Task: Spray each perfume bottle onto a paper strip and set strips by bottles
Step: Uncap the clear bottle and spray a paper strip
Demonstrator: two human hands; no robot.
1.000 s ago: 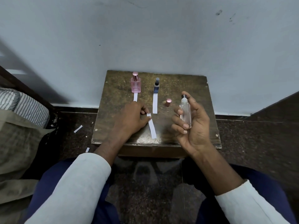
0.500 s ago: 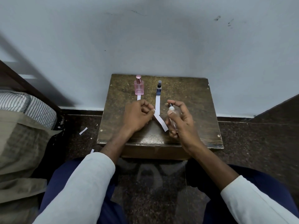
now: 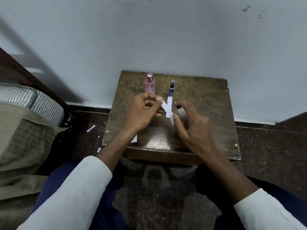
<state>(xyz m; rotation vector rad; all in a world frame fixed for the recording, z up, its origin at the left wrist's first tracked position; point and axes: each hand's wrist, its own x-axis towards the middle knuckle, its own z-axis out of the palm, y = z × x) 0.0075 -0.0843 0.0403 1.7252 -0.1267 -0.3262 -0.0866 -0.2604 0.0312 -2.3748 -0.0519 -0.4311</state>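
The left hand (image 3: 142, 112) is closed, pinching one end of a thin white paper strip (image 3: 167, 109) whose free end slants toward the right hand (image 3: 191, 127); that hand's curled fingers wrap a small clear bottle (image 3: 180, 112), its dark nozzle just beside the strip. Risk, as a judgement: the limp strip could sag off the nozzle line, so mist lands on the worn wooden stool (image 3: 207, 103) instead. Beyond the pinch stand a square pink glass bottle (image 3: 150, 86) and a slim blue bottle (image 3: 171, 89).

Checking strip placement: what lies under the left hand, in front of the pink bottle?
The left hand covers the table before the pink bottle; any strip there is hidden.
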